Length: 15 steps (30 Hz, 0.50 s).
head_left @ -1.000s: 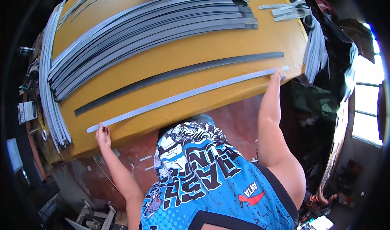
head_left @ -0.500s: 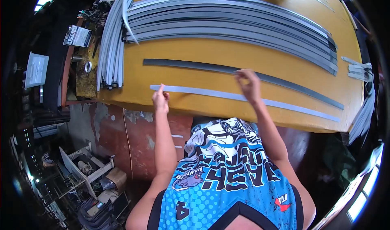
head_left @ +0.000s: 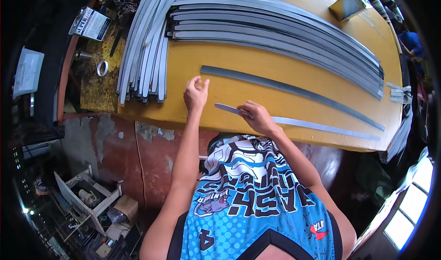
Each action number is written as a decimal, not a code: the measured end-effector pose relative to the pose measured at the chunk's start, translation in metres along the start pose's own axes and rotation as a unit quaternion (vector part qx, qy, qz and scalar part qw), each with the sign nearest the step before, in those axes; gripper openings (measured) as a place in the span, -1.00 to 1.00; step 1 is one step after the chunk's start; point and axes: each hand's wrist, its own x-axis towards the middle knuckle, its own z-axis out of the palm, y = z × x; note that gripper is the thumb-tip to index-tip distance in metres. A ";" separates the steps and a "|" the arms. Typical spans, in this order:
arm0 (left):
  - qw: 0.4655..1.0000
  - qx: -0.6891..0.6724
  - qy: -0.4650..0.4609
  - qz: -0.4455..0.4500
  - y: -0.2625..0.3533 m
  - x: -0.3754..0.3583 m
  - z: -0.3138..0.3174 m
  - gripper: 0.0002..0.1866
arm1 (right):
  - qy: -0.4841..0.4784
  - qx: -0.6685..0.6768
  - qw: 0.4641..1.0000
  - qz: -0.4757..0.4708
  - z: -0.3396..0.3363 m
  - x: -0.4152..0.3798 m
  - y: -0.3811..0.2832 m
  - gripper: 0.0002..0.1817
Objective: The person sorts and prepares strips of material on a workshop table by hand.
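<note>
My right hand [head_left: 258,117] is closed around a light grey strip [head_left: 317,125] close to its left end. That rounded end sticks out to the left of my fingers, while the rest runs right along the table's near edge. My left hand [head_left: 196,94] is apart from the strip, its fingers parted and curved with nothing in them. Just above and to the right of it starts a dark grey strip [head_left: 285,87], lying flat on the yellow table [head_left: 183,60].
Many grey strips [head_left: 275,30] lie in rows along the back. Another bundle of strips [head_left: 144,62] hangs toward the left edge. A metal can [head_left: 349,6] stands at the back right, and a tape roll [head_left: 102,68] sits at left. Someone in blue [head_left: 409,44] is at far right.
My left hand has left the end of the light strip and risen. My right hand has come down from above the dark strip and taken hold of the light one. The view has shifted.
</note>
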 end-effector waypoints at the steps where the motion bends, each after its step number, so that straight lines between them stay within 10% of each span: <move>1: 1.000 -0.004 -0.001 0.001 0.001 0.012 0.004 -0.62 | 0.001 -0.004 1.000 0.001 -0.002 -0.001 -0.004 -0.82; 3: 0.973 0.156 0.101 0.140 0.006 0.029 0.013 -0.52 | 0.008 -0.006 1.000 -0.003 -0.005 -0.004 -0.010 -0.82; 15: 0.993 -0.086 -0.039 0.075 -0.039 0.017 -0.011 -0.70 | -0.039 0.065 0.994 0.073 -0.007 0.012 -0.045 -0.71</move>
